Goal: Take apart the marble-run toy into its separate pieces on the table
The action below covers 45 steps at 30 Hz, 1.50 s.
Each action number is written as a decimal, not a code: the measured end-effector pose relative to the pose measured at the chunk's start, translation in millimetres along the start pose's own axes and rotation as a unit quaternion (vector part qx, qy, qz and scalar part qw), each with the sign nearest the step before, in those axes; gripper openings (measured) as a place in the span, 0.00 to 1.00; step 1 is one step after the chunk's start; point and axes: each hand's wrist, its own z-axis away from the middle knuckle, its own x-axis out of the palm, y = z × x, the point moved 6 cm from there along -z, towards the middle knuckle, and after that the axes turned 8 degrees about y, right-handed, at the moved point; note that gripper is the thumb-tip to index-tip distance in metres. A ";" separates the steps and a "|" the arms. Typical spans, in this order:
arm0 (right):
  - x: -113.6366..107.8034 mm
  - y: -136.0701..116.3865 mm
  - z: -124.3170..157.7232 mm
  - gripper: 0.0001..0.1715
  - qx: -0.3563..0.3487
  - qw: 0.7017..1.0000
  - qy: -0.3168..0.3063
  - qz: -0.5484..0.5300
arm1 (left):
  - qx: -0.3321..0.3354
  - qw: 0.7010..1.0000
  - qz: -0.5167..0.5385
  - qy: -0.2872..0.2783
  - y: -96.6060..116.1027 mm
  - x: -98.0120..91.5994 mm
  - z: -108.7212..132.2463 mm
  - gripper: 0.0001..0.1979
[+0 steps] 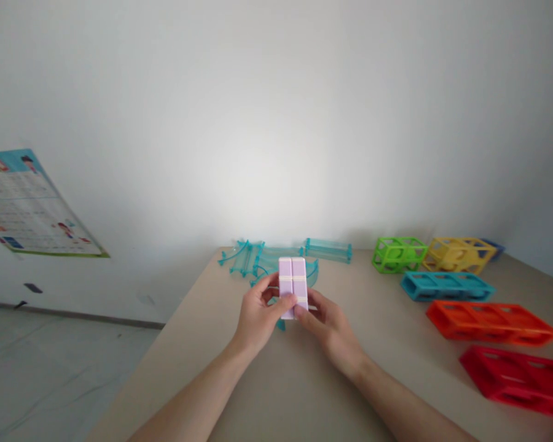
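Both my hands hold a pale purple block piece (293,281) upright over the beige table (304,380). It looks like two long bars side by side with white bands across. My left hand (257,316) grips it from the left, thumb on its front near the bottom. My right hand (327,324) grips the lower right side, fingers closed round it. Behind the piece lie several clear teal track pieces (267,258).
Open-frame blocks lie along the right side of the table: green (399,253), yellow (458,254), teal-blue (446,286), orange (491,320) and red (520,377). A white wall stands behind. A printed poster (25,209) lies at the left, by the grey floor.
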 end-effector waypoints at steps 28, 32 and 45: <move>-67.6 -7.9 -24.9 0.32 -0.112 0.938 0.225 0.238 | -0.043 0.988 0.109 -0.100 -7.0 17.4 10.6 0.17; -120.6 5.8 -46.1 0.30 -0.084 0.912 0.308 0.258 | -0.050 0.989 0.108 -0.090 -8.3 13.2 10.2 0.15; -169.8 50.3 -63.5 0.28 -0.023 0.869 0.387 0.307 | -0.055 0.992 0.097 -0.052 -10.7 5.7 3.2 0.14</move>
